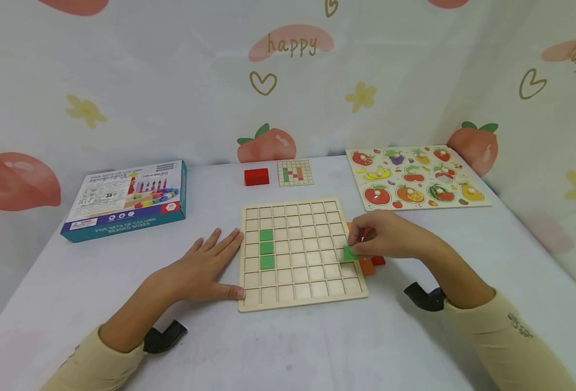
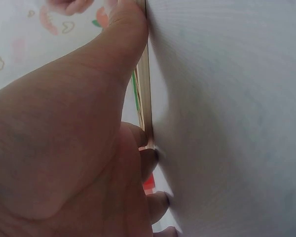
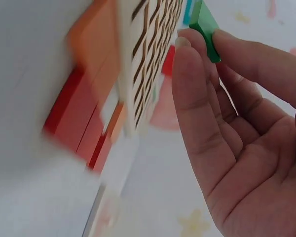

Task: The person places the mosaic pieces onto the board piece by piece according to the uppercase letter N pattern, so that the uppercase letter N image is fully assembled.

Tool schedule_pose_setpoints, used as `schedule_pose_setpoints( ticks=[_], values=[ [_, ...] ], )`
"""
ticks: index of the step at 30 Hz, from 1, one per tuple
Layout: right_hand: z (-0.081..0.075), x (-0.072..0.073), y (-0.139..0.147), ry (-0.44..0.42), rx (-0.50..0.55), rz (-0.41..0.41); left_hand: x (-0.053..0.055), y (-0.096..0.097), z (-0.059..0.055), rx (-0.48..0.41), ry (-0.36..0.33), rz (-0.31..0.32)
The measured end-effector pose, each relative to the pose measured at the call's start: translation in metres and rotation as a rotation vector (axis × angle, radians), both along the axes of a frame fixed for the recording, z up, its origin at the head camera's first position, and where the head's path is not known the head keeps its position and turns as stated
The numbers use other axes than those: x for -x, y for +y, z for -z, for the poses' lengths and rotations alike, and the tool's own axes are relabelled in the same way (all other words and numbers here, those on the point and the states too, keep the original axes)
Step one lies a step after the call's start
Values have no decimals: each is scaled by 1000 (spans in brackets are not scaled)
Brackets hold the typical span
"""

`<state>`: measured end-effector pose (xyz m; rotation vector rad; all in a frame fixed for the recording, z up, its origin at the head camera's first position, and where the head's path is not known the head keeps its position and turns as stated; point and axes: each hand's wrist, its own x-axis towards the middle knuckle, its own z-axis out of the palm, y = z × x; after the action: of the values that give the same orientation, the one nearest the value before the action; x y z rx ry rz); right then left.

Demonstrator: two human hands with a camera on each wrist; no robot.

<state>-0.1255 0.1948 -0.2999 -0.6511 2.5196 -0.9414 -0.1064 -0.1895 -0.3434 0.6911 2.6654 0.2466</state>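
Observation:
A wooden grid board [image 1: 301, 291] lies on the table, with three green square tiles [image 1: 266, 247] in one column near its left side. My left hand [image 1: 202, 274] rests flat, fingers spread, with fingertips and thumb touching the board's left edge. My right hand [image 1: 390, 234] pinches another green tile [image 3: 205, 28] between thumb and fingers, above the board's right edge. Beside that edge, partly hidden under the right hand, lie orange tiles [image 3: 99, 44] and red tiles [image 3: 79, 121].
Behind the board are a red block [image 1: 256, 177] and a small pattern card [image 1: 295, 172] with green and red squares. A boxed bead set [image 1: 126, 198] lies at the left. A fruit puzzle board [image 1: 417, 178] sits at the back right, near the printed curtain [image 1: 180, 81].

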Motion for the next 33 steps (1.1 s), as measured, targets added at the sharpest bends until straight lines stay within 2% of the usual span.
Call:
schedule_pose_setpoints(
  ticks=[10, 16, 21, 27, 33],
  values=[
    [4, 1, -55, -26, 78, -99, -1, 0, -1, -3, -3, -6],
    [5, 1, -89, 35, 8, -150, -1, 1, 0, 7, -6, -6],
    [4, 0, -111, 53, -29, -176, -1, 1, -1, 3, -8, -5],
    [6, 0, -129, 83, -47, -212, -1, 2, -1, -2, -13, -4],
    [10, 0, -142, 136, -108, -232, -2, 1, -3, -11, -8, -4]
  ],
)
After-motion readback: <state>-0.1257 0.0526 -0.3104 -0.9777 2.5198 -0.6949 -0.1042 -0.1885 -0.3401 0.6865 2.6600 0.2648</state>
